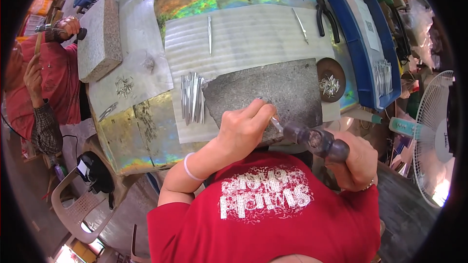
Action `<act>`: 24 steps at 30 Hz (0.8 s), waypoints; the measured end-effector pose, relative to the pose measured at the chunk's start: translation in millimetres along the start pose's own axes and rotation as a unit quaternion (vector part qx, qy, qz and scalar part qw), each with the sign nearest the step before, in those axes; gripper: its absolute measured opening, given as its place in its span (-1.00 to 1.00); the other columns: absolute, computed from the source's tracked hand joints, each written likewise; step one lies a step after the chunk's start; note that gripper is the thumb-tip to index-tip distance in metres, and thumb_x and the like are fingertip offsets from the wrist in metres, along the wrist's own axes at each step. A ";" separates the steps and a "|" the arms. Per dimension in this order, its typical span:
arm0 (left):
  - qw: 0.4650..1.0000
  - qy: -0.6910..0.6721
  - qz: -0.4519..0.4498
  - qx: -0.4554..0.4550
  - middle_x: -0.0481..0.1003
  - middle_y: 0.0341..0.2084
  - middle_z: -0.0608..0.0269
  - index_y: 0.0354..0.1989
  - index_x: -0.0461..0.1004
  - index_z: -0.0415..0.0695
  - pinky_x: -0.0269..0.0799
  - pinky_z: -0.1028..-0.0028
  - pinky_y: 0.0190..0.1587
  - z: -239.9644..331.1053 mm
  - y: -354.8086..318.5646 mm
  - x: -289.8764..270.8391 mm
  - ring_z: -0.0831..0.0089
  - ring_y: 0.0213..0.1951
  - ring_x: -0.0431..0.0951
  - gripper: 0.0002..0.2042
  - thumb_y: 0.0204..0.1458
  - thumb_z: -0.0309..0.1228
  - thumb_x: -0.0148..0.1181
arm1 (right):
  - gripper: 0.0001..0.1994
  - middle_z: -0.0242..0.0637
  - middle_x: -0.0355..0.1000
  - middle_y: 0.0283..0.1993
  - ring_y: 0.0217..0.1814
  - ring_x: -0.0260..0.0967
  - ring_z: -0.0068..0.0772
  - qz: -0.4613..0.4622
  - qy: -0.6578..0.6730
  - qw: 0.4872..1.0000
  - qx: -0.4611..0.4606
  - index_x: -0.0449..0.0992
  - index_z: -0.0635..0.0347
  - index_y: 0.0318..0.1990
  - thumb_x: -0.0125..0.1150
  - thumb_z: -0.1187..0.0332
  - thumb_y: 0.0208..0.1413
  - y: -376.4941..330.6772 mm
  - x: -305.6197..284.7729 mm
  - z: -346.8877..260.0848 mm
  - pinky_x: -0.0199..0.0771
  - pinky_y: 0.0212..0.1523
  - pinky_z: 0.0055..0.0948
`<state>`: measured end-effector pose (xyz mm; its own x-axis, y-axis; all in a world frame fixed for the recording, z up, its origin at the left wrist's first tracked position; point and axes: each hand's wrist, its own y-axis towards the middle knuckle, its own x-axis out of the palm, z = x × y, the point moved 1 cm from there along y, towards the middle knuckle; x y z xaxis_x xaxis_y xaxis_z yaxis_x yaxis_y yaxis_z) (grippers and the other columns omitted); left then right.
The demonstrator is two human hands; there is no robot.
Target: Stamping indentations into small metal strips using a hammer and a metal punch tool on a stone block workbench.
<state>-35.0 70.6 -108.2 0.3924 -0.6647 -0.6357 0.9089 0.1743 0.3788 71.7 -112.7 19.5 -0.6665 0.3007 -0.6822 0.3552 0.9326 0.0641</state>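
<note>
My left hand (243, 129) is closed in a pinch on a small shiny metal strip (277, 124) at the near edge of a dark grey stone slab (263, 85). In my right hand (360, 159) I grip a hammer; its dark, rounded hammer head (317, 141) is just right of the strip, and the handle is mostly hidden. Left of the slab lies a bundle of slim silvery strips (193, 98). To its right, a round brown dish (323, 64) holds many small metal pieces (330, 85).
Black-handled pliers (327, 18) and two slim metal pieces lie beyond the slab on a white foam sheet (253, 24). A blue tray (363, 68) and a fan (438, 139) stand at right. On the left, another person (44, 78) holds a hammer beside a stone block (100, 39).
</note>
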 end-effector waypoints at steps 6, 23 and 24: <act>1.000 -0.003 0.004 0.000 0.46 -0.51 0.30 -0.37 0.43 -0.14 0.41 0.45 -0.61 -0.6 -1.0 1.2 0.36 -0.57 0.52 -0.76 -0.29 -0.58 0.27 | -0.46 -0.06 0.46 -0.32 -0.45 0.48 -0.27 -0.014 -0.059 0.990 -0.124 0.31 0.47 0.06 0.29 0.58 -0.16 6.3 2.8 4.0 0.48 -0.54 -0.45; 0.999 -0.024 -0.018 -0.014 0.46 -0.50 0.25 -0.36 0.44 -0.16 0.43 0.44 -0.56 2.8 4.7 -4.4 0.31 -0.55 0.53 -0.76 -0.29 -0.61 0.24 | -0.57 -0.28 0.42 -0.40 -0.50 0.41 -0.30 -0.075 -0.100 0.992 -0.018 0.37 0.32 0.04 0.22 0.44 -0.03 3.4 -2.9 -8.2 0.39 -0.54 -0.31; 1.000 -0.013 -0.006 -0.020 0.46 -0.50 0.25 -0.36 0.44 -0.16 0.43 0.44 -0.56 -6.2 4.9 -0.7 0.31 -0.55 0.53 -0.76 -0.29 -0.61 0.24 | -0.57 -0.28 0.42 -0.40 -0.50 0.41 -0.30 -0.080 -0.101 0.991 -0.034 0.37 0.32 0.04 0.22 0.44 -0.03 10.9 -2.4 -0.3 0.39 -0.54 -0.31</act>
<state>-30.0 76.4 -110.1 0.3779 -0.6854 -0.6224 0.9187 0.1941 0.3440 76.9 -103.2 22.0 -0.5642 0.1077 -0.8186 0.2049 0.9787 -0.0125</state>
